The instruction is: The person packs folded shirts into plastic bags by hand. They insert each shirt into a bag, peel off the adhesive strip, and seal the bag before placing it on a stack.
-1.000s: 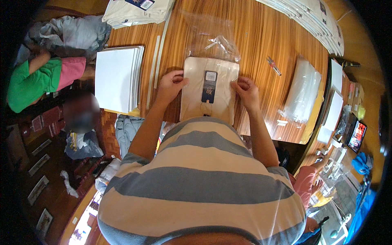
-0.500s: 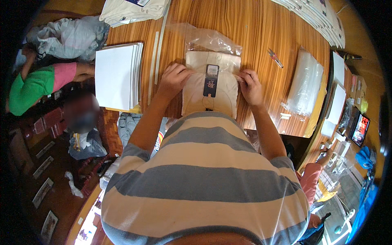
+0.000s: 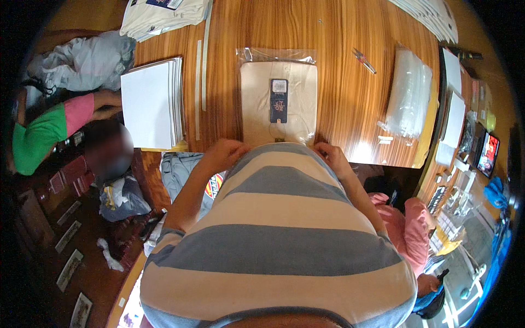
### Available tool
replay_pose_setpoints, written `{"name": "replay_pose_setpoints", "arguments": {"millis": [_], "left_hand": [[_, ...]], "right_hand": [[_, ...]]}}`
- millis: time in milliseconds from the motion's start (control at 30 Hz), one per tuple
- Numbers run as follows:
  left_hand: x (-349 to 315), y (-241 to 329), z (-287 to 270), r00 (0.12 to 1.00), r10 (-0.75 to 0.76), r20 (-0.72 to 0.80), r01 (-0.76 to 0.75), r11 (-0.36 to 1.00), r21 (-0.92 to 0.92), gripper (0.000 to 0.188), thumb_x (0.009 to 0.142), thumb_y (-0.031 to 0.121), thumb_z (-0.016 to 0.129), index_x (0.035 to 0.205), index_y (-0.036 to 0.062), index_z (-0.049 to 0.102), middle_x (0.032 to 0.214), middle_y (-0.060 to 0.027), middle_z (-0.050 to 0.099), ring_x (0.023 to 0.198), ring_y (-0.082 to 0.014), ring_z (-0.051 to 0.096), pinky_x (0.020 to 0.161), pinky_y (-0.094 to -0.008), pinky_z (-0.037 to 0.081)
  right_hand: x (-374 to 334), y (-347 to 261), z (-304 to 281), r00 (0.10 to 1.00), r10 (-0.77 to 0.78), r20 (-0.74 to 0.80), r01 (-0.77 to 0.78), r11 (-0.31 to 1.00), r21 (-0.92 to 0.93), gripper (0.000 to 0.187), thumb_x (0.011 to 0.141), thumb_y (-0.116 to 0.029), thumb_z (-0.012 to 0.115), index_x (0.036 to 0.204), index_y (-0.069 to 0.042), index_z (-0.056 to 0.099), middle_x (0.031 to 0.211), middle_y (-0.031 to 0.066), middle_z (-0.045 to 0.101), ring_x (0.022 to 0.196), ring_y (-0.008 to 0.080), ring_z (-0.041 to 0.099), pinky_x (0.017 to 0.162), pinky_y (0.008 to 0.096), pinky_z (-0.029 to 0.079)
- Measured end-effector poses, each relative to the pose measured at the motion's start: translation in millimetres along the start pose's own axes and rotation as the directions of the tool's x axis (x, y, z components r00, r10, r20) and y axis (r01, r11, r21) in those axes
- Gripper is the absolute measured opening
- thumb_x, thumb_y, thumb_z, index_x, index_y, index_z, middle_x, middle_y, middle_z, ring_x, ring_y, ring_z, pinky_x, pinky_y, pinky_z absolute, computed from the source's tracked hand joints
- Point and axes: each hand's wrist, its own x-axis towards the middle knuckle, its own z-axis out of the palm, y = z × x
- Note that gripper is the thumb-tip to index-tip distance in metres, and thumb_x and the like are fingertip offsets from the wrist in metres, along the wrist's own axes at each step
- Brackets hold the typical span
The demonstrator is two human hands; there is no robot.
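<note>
My left grip (image 3: 227,153) and right grip (image 3: 330,156) flank the near end of a folded beige garment (image 3: 254,104), partly hidden; pinching or loose, cannot tell. Garment flat on bench (image 3: 344,109), dark tag (image 3: 276,113) uppermost. Snips (image 3: 364,61) beyond, rightward.

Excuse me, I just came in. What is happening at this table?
A person's left hand and right hand are by the near corners of a folded cream cloth with a dark tag; clear plastic shows beyond its far edge. The striped shirt partly hides the fingers, so their grip is unclear. White sheets lie at left, clear bags at right.
</note>
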Motion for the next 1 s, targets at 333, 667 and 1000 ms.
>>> {"name": "replay_pose_setpoints", "arguments": {"millis": [333, 667, 1000], "left_hand": [[117, 129, 14, 0.778, 0.574, -0.254, -0.435, 0.785, 0.442, 0.022, 0.086, 0.015, 0.076, 0.107, 0.0097, 0.078, 0.091, -0.0126, 0.073, 0.083, -0.0359, 0.073, 0.069, -0.0475, 0.059], [55, 182, 20, 0.714, 0.69, 0.122, -0.672, 0.625, 0.397, 0.048, 0.097, 0.04, 0.072, 0.134, 0.0092, 0.069, 0.104, -0.0149, 0.072, 0.098, -0.0331, 0.073, 0.081, -0.0431, 0.061], [58, 52, -7, 0.784, 0.62, -0.036, -0.505, 0.67, 0.544, 0.119, 0.069, 0.056, 0.089, 0.164, 0.0083, 0.036, 0.171, -0.0206, 0.027, 0.159, -0.0397, 0.024, 0.13, -0.0604, 0.017]], "right_hand": [[40, -15, 21, 0.899, 0.242, -0.366, 0.042, 0.784, 0.62, 0.02, 0.106, -0.018, 0.069, 0.113, 0.001, 0.069, 0.082, 0.0066, 0.072, 0.078, 0.0203, 0.072, 0.07, 0.0364, 0.061], [128, -25, 74, 0.766, -0.086, -0.637, 0.167, 0.984, 0.067, 0.046, 0.107, -0.042, 0.06, 0.105, 0.002, 0.072, 0.08, 0.0191, 0.07, 0.078, 0.0341, 0.07, 0.074, 0.047, 0.056], [87, -37, 83, 0.889, 0.031, -0.457, 0.178, 0.895, 0.408, 0.043, 0.112, -0.035, 0.057, 0.102, 0.007, 0.06, 0.082, 0.0217, 0.075, 0.066, 0.0242, 0.076, 0.057, 0.0327, 0.063]]}}
